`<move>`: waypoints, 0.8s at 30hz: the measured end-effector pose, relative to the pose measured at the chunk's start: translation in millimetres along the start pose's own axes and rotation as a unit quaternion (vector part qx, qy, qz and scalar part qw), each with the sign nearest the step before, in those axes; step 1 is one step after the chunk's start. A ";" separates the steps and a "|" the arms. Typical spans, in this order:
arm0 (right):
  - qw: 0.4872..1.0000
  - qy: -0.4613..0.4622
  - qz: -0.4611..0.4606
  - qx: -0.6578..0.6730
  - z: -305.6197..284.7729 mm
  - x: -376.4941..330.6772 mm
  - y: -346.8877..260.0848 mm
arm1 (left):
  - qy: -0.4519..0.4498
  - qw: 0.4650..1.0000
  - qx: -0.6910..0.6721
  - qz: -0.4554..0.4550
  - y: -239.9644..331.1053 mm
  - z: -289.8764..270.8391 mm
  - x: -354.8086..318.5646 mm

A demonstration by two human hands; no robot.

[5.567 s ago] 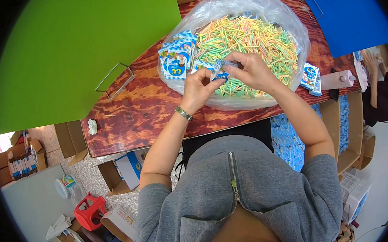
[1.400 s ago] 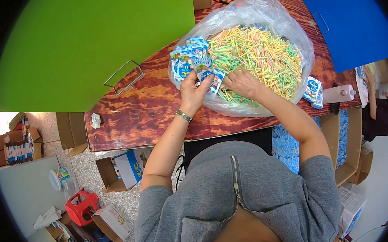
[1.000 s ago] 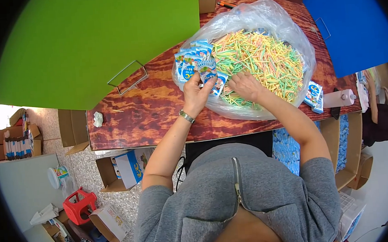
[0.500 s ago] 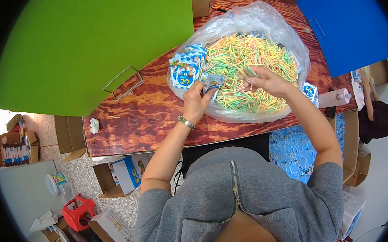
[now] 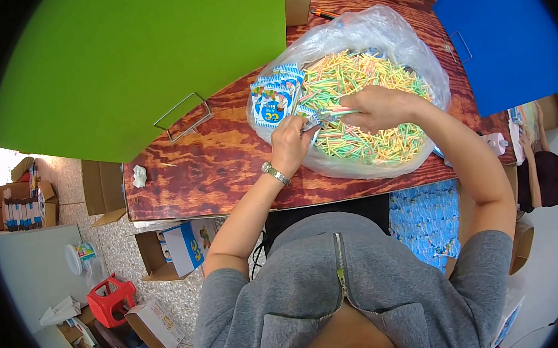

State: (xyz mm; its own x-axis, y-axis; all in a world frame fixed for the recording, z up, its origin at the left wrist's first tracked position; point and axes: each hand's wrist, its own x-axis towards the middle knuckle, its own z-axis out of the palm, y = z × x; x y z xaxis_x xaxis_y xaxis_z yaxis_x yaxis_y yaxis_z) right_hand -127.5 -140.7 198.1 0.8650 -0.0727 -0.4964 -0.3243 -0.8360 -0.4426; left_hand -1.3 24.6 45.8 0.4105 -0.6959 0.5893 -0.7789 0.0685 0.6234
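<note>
A large clear plastic bag (image 5: 405, 32) lies spread on the table, full of thin pastel sticks (image 5: 380, 144) in yellow, green and pink. At its left edge my left hand (image 5: 290, 148) pinches a small blue-and-white packet (image 5: 309, 115). My right hand (image 5: 381, 107), closed over the pile, grips a few sticks (image 5: 341, 112) whose ends point left at the packet's mouth. Whether any tips are inside the packet is too small to tell. Several flat blue-and-white packets (image 5: 274, 103) lie stacked on the bag just beyond my left hand.
A green panel (image 5: 154, 60) with a wire handle stands left, a blue panel (image 5: 509, 35) right. An orange-black cutter (image 5: 324, 14) lies at the back. Crumpled tissue (image 5: 139, 176) sits at the left. Below the table's right side are many blue packets (image 5: 424, 219). Another person (image 5: 544, 178) is far right.
My right hand has moved left with the sticks, from above the pile to the packet in my left hand. The whole view has shifted slightly.
</note>
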 end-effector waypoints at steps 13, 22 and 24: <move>0.984 -0.140 0.109 -0.001 -17.4 14.0 -5.1 | -0.016 0.998 0.030 0.061 0.0 -0.9 -1.9; 0.969 0.069 0.017 -0.238 -18.4 7.0 -37.3 | 0.012 0.997 0.011 0.080 5.3 -0.1 2.0; 0.971 0.155 -0.060 -0.169 -16.6 3.6 -24.0 | 0.019 0.996 -0.011 0.083 2.9 0.4 3.1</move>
State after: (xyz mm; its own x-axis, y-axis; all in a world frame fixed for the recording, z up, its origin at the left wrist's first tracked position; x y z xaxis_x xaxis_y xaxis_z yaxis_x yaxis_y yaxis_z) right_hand -110.3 -129.9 219.4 0.9796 -0.0803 -0.1843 -0.1152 -0.9756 -0.1870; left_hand -2.5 22.4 49.2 0.2949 -0.6467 0.7035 -0.8274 0.1955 0.5265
